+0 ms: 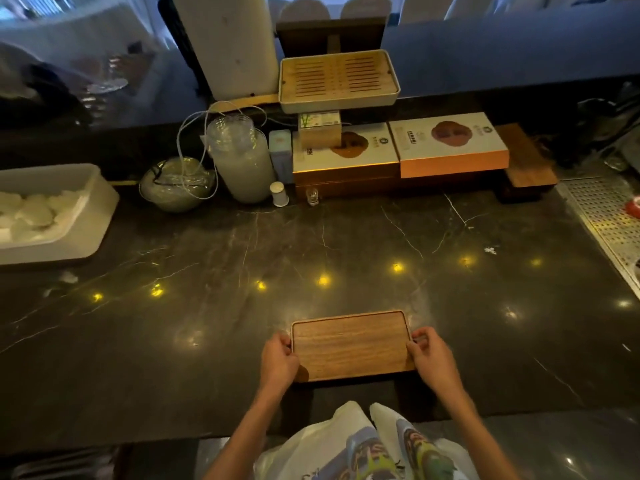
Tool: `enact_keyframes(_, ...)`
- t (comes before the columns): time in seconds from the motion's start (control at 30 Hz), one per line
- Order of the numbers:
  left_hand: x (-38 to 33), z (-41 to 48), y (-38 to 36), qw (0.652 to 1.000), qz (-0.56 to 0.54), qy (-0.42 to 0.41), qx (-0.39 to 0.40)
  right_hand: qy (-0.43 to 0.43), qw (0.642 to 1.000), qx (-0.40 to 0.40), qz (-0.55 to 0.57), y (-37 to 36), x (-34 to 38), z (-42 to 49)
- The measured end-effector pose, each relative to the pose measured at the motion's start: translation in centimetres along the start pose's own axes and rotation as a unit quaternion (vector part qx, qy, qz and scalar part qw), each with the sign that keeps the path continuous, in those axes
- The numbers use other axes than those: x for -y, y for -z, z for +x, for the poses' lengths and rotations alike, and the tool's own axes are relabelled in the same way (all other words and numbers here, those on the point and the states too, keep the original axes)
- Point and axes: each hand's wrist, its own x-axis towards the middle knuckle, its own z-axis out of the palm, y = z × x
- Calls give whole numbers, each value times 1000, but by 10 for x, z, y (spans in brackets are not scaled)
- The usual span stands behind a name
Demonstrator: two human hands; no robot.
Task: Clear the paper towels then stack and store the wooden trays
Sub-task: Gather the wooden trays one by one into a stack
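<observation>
A brown wooden tray (351, 344) lies near the front edge of the dark marble counter (311, 254). It may be a stack, but I cannot tell how many trays it holds. My left hand (278, 362) grips its left short edge and my right hand (431, 358) grips its right short edge. The tray's top is bare. A white bin (83, 223) at the far left holds crumpled white paper towels (31, 209). Another dark wooden board (526, 161) lies at the back right.
Along the back stand a slatted bamboo tea tray (337, 81) on boxes, two flat gift boxes (450, 143), a plastic jar (242, 161), a glass bowl (175, 185) and a small white cup (278, 194). A perforated metal drain grate (602, 216) runs along the right.
</observation>
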Motion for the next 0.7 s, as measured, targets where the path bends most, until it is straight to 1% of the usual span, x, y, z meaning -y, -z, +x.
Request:
enact_keyframes(0.13, 1, 2, 0, 1000, -6, 16, 12, -2, 1000, 7, -1, -2, -1, 1)
enact_keyframes(0.4, 3, 7, -2, 999, -1, 12, 35, -4, 999, 37, 21, 1, -7, 8)
enact_keyframes(0.5, 0, 8, -5, 996, -39, 23, 72, -17, 995, 72, 67, 3, -5, 10)
enact_keyframes(0.57, -3, 8, -7, 993, -72, 37, 82, -20, 991, 106, 82, 5, 1, 11)
enact_keyframes(0.7, -14, 13, -5, 986, -103, 90, 99, -32, 990, 129, 46, 4, 18, 16)
